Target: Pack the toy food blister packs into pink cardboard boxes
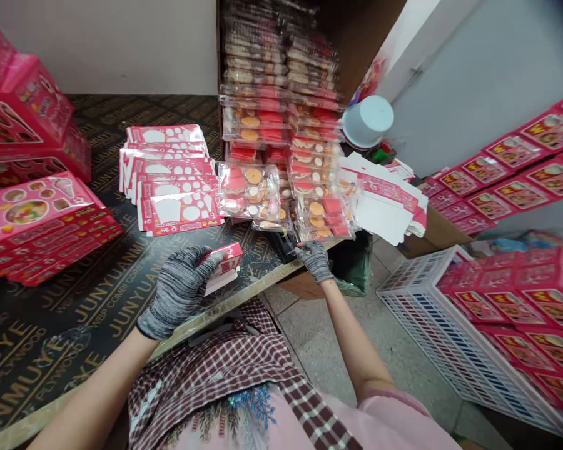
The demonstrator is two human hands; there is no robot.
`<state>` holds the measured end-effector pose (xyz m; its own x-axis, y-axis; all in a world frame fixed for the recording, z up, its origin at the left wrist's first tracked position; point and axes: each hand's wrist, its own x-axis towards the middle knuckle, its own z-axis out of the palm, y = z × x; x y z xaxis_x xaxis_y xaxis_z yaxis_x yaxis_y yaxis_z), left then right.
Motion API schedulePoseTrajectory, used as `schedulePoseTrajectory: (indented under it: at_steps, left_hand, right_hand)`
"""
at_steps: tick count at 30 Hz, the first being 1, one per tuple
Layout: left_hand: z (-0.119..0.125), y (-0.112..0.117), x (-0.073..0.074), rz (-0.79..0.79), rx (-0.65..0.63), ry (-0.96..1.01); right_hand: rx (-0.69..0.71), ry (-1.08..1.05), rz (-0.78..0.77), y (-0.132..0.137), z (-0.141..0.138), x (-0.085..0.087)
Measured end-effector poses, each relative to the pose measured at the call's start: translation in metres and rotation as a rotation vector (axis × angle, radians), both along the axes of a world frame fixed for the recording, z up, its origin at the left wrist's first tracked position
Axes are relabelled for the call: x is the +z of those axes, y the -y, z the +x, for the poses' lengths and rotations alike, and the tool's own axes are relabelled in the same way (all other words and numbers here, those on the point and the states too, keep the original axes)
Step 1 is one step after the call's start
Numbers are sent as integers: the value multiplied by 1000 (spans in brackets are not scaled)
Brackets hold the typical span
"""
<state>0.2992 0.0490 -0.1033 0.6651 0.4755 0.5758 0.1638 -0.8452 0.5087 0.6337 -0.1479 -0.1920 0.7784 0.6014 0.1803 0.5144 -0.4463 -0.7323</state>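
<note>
My left hand [181,287], in a grey knit glove, is closed around a small pink and white carton [224,265] held just above the dark plywood table [75,312]. My right hand [313,257], gloved too, reaches to the foot of a stack of clear plastic toy packs [321,219] at the table's edge, with fingertips pinched near a black object [284,247]. Whether it grips anything I cannot tell. Another clear toy pack [248,187] lies in front of the tall pile.
Flat pink die-cut cartons [169,181] are fanned out mid-table. Finished pink boxes [32,219] pile up at the left. White folded cartons [385,200] lie at the right, and a white crate [450,325] of pink boxes stands on the floor. A pale tub [368,120] sits behind.
</note>
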Motion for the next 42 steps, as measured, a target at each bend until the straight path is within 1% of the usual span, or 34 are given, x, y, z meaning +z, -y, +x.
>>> schedulePoseTrajectory:
  at_steps: [3,4,6,9,13,15,19,22,24,25,27,28,29,31,33,34,35,37,40,42]
  left_hand:
    - [8,3,-4,271,9,-71]
    - [9,3,-4,328,18,-80]
    - [9,3,-4,388,26,-85]
    - [7,3,-3,380,16,-69]
    - [6,0,-6,247,6,-63]
    - [5,-2,-8,221,1,-80]
    - [6,-2,-9,306,-9,-95]
    - [8,0,-8,317,19,-92]
    - [8,2,-6,322,23,-94]
    - [9,3,-5,340,19,-91]
    - [9,6,-3,387,11,-76]
    - [9,8,-1,398,11,-64]
    - [9,9,0,393,14,-51]
    - [9,11,2,363,20,-30]
    - [9,12,5,357,24,-8]
    - [8,12,6,363,20,5]
    - [8,12,8,370,12,21]
    - [7,12,11,361,-19,50]
    - [5,11,14,348,-79,63]
    - [2,9,15,400,-102,46]
  right_hand:
    - [61,-50,-11,-7,9,-9]
    - [70,-60,-6,-11,9,-11]
    - [66,-68,21,-16,9,-12]
    - [15,-73,87,-13,9,-14]
    - [-87,-128,160,5,2,-24]
    - [-125,-172,175,12,-6,-31]
    - [-181,-232,194,14,-19,-43]
    - [-239,-254,235,13,-23,-41]
    - [-276,-282,277,13,-30,-32]
    - [-282,-302,299,12,-36,-25]
    - [-256,-361,339,9,-57,-5]
    - [-200,-427,360,6,-71,8]
    - [-124,-511,378,2,-87,22]
    - [197,-866,423,-9,-119,53]
    - [464,-1153,415,-24,-147,80]
    - [559,-1260,407,-31,-158,90]
    - [625,-1348,403,-39,-166,96]
    - [678,-1494,409,-52,-175,101]
    - [652,-1652,424,-63,-176,94]
    - [627,-1698,432,-64,-174,88]
